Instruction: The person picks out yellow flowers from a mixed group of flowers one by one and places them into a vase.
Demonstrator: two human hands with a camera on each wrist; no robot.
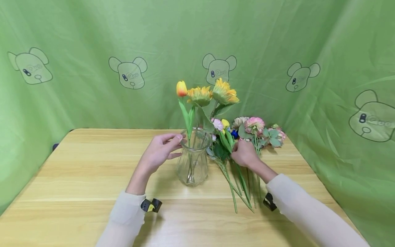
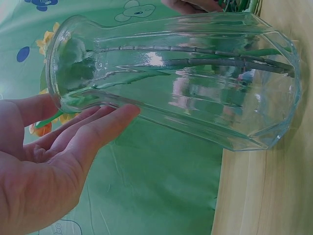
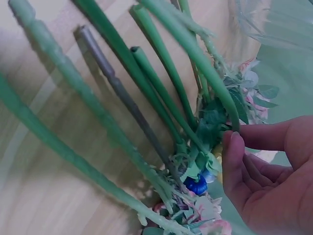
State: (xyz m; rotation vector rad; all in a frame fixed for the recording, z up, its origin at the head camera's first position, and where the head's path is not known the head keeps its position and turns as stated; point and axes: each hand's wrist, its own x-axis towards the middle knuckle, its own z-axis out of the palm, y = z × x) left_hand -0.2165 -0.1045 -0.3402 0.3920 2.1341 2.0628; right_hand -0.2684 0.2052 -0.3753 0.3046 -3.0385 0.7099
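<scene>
A clear glass vase (image 1: 193, 168) stands upright, holding an orange-yellow tulip (image 1: 181, 89) and two sunflowers (image 1: 225, 92) whose stems show through the glass. My left hand (image 1: 160, 151) is at the vase's left side; in the left wrist view its thumb (image 2: 41, 108) is at the rim and its fingers extend fairly straight along the neck. To the right of the vase, my right hand (image 1: 245, 154) pinches a green stem (image 3: 215, 81) between thumb and index finger. That stem appears to belong to the yellow tulip (image 1: 225, 123), partly hidden among other flowers.
Pink peony-like flowers (image 1: 254, 125), a blue bloom (image 1: 235, 134) and leafy sprigs (image 1: 274, 138) lie in a pile right of the vase, stems toward the front. The wooden table (image 1: 92, 171) backs onto a green curtain (image 1: 172, 41) with bear-head drawings.
</scene>
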